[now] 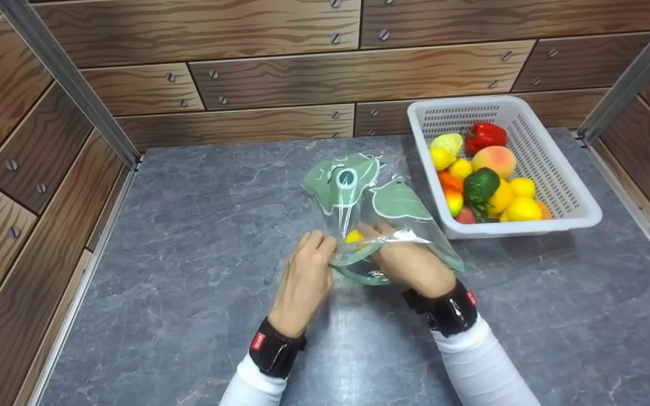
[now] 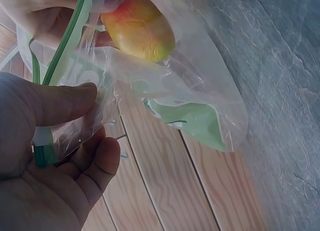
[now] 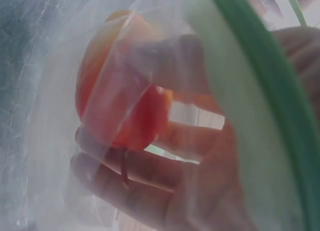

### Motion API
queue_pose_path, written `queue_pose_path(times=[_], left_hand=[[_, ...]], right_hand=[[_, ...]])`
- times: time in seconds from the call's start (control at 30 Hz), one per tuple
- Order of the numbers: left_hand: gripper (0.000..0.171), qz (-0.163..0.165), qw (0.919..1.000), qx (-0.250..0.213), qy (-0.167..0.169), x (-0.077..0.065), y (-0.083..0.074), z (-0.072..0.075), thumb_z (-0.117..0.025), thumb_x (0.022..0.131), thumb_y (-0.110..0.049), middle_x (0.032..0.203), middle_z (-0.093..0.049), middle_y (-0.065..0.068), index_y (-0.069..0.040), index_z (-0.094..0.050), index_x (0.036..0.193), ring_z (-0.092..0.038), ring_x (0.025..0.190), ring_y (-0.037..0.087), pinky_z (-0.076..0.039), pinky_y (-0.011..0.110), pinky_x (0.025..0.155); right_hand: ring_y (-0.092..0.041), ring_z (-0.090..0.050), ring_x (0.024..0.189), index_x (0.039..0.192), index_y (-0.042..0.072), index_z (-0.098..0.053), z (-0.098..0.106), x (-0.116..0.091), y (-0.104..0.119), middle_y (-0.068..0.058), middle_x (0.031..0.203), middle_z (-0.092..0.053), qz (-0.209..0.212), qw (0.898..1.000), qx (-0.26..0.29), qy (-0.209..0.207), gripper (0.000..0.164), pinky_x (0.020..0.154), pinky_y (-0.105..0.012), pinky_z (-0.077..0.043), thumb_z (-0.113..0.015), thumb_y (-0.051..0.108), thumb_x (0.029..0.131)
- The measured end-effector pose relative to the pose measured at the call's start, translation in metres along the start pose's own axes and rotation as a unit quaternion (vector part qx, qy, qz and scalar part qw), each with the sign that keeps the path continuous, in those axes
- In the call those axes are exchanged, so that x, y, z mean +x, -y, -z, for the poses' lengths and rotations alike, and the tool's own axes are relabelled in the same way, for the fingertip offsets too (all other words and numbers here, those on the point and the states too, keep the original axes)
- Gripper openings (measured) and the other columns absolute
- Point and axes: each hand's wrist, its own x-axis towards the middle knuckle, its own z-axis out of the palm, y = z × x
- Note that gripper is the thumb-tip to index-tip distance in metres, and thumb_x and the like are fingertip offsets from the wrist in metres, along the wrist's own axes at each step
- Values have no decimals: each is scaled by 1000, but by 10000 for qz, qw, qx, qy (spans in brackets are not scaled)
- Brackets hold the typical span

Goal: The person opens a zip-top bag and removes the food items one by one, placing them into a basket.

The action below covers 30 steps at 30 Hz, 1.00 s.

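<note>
A clear zip bag (image 1: 398,200) with green print and a green zip edge lies on the grey tabletop, its mouth toward me. My left hand (image 1: 309,270) pinches the left side of that mouth; thumb and fingers grip the film beside the zip in the left wrist view. Through the opening reaches my right hand (image 1: 415,265), its fingers inside the bag. They hold a red and yellow mango (image 2: 142,28), whose short stem shows among the fingers in the right wrist view. From the head only the mango's yellow end is visible through the plastic.
At the back right a white plastic basket (image 1: 576,211) stands close beside the bag. It holds several fruits and vegetables, among them a red bell pepper (image 1: 486,137), a peach (image 1: 494,162) and lemons. Wood-patterned panels (image 1: 280,79) border the tabletop.
</note>
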Motion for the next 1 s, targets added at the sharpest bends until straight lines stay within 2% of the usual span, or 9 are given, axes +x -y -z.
queue_pose_path(times=[0.1, 0.17, 0.23, 0.3, 0.33, 0.5, 0.67, 0.77, 1.0], left_hand=[[25, -19, 10000, 29, -13, 0, 0, 0, -63, 78, 19, 82, -49, 2, -4, -65, 86, -45, 75, 16, -46, 25, 62], [25, -41, 10000, 27, -30, 0, -1, 0, -64, 78, 19, 82, -50, 3, -4, -66, 87, -46, 75, 16, -47, 25, 62], [24, -42, 10000, -4, -39, 0, -1, 0, -64, 79, 19, 83, -51, 3, -4, -66, 87, -46, 75, 16, -47, 24, 62], [22, -35, 10000, -43, -53, 0, -1, 0, -65, 80, 17, 83, -51, 3, -4, -65, 87, -46, 75, 16, -47, 24, 62], [21, -27, 10000, -59, -55, 0, -1, 0, -66, 81, 16, 83, -51, 3, -4, -65, 86, -46, 75, 16, -46, 24, 62], [21, -6, 9999, -109, -72, -1, -1, -1, -65, 81, 16, 81, -48, 2, -5, -63, 84, -44, 74, 16, -43, 25, 60], [23, 11, 9999, -122, -87, -1, 0, -1, -63, 79, 18, 81, -48, 3, -4, -64, 84, -44, 74, 16, -43, 26, 61], [23, 26, 9999, -111, -98, -1, 0, -1, -63, 78, 19, 81, -48, 3, -4, -64, 84, -45, 74, 16, -44, 26, 61], [22, -18, 9999, 12, -146, -1, -1, -1, -68, 78, 17, 81, -50, 4, -4, -64, 83, -46, 74, 18, -45, 27, 62]], right_hand=[[-17, -57, 130, 145, 16, -56, -1, 0, 0, -2, 145, -59, -83, 9994, 325, -28, 46, 111, -29, -46, -50, 30, 101], [-20, -61, 119, 138, 11, -58, 0, 0, 2, -7, 134, -64, -793, 9788, 1888, 24, 41, 102, -29, -51, -56, 24, 99], [-23, -61, 108, 130, 5, -60, 1, -1, 3, -10, 123, -66, -1589, 9144, 3710, -310, 36, 92, -29, -55, -63, 20, 97], [-25, -61, 99, 127, 1, -60, 3, -1, 4, -14, 114, -64, -2233, 8192, 5232, -726, 36, 83, -29, -58, -69, 13, 94], [-26, -62, 99, 128, 0, -60, 4, -2, 3, -15, 114, -65, -2358, 7888, 5626, -755, 39, 83, -30, -59, -71, 12, 93], [-31, -67, 100, 131, -4, -61, 7, -5, -2, -20, 118, -66, -2580, 6900, 6731, -663, 44, 85, -38, -61, -73, 2, 89], [-28, -68, 92, 121, 0, -64, 9, -4, -8, -15, 107, -70, -2768, 6052, 7455, -381, 38, 81, -42, -61, -70, -7, 85], [-27, -67, 84, 108, 2, -67, 11, -6, -10, -12, 95, -71, -2892, 5802, 7611, -232, 26, 75, -43, -60, -69, -8, 84], [-29, -68, 81, 97, 4, -68, 12, -12, -16, -10, 88, -70, -2938, 5986, 7434, -520, 19, 74, -45, -60, -75, -6, 82]])
